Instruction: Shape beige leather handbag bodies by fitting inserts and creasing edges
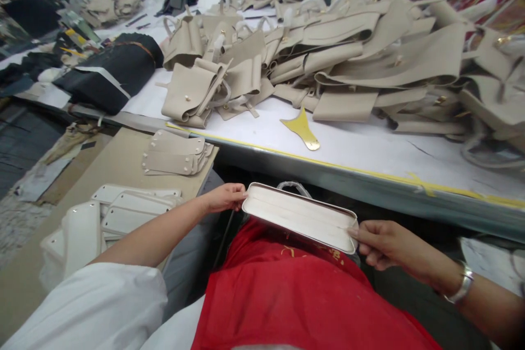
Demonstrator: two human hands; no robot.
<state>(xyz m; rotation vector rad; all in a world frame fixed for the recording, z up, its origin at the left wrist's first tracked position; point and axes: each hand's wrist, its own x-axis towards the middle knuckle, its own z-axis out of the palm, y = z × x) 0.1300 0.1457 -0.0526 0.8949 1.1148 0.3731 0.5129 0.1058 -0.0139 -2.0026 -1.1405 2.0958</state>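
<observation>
One long, white, dark-rimmed rectangular bag piece (301,217), perhaps leather, above the red cloth apron (303,298); long axis nearly ten o'clock to four; left hand (225,197) pinching the ten-o'clock end, right hand (379,241) gripping the four-o'clock end, neither nearer.

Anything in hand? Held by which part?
A pale handbag, held at its opposite short ends: left hand on one, right hand on the other.

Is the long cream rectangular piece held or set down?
Held: bare left hand grips one end of the rectangular piece, bare right hand the other.
</observation>
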